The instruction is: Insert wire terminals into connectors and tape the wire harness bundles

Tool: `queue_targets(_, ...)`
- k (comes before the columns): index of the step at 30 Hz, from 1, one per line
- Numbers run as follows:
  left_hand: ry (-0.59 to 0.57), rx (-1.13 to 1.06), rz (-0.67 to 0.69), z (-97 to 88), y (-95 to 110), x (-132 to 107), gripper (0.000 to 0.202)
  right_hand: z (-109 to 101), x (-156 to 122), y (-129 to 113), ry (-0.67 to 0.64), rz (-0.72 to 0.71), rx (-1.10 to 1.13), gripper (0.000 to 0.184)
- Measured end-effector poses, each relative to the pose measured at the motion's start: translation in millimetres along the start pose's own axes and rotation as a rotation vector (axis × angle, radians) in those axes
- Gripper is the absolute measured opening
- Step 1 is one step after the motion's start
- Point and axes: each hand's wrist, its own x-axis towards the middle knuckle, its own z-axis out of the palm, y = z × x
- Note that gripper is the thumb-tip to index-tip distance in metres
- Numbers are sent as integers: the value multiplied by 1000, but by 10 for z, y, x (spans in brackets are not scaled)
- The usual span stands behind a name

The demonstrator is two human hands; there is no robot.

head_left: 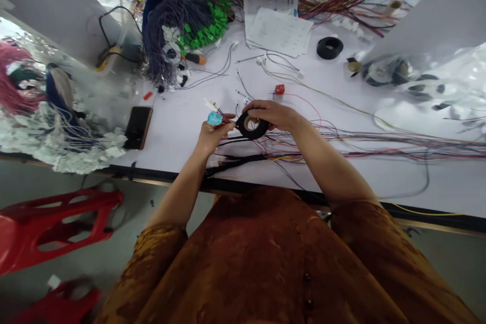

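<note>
Head view: right hand (pixel 272 115) gripping black tape roll (pixel 246 134); left hand (pixel 211 137) pinching blue-connector wires (pixel 214 118).

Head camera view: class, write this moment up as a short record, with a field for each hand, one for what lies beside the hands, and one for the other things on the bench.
View: head camera, looking down at a white workbench
Left hand: holds thin wires ending in a blue connector
Right hand: grips a roll of black tape
Beside the hands: black-wrapped wire harness
Elsewhere on the bench: phone, papers, second black tape roll, green connectors
</note>
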Motion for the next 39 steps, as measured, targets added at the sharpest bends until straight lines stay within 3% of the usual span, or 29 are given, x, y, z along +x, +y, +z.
queue_targets(4,24,-12,-32,20,3,-12,27,8,-54,-22,-20,-9,-20,20)
queue_targets(6,74,-2,-45,43,28,-25,26,115,-150,15,-21,-45,-71,22)
queue_targets(8,109,25,-38,69,94,-43,24,338,-275,119,82,-172,-155,24)
queue_targets(11,98,99,-13,111,270,-89,23,806,-453,382,346,-432,-266,34)
queue_targets(13,66,145,-15,141,405,-142,21,1060,-543,546,364,-501,-292,41)
queue_targets(15,57,172,6,169,515,-221,18,1157,-613,620,291,-557,-301,28)
queue_targets(16,62,192,39,182,551,-271,17,1139,-638,614,294,-575,-289,19)
queue_targets(18,58,301,177,206,583,-392,15,1002,-653,528,388,-523,-197,19)
queue_targets(20,-22,488,397,230,567,-528,13,803,-600,388,435,-327,-18,23)
queue_targets(22,-124,620,596,258,521,-661,10,614,-490,257,340,-125,151,27)
queue_targets(24,-161,623,667,285,464,-767,10,472,-379,185,236,-36,261,21)
queue_targets(27,40,456,528,294,395,-828,11,411,-376,236,298,-71,331,5)
queue_targets(28,121,391,442,286,379,-815,14,446,-437,295,357,-102,329,9)
queue_targets(30,218,290,255,256,363,-744,22,601,-633,452,468,-205,225,35)
queue_targets(33,175,202,67,226,375,-583,32,922,-941,685,426,-397,-242,57)
queue_targets(35,153,136,33,235,401,-500,34,1051,-1021,748,324,-460,-450,49)
queue_targets(37,135,139,55,260,432,-478,33,1036,-953,696,359,-482,-419,32)
queue_targets(39,105,297,155,280,456,-520,29,895,-764,548,460,-419,-244,27)
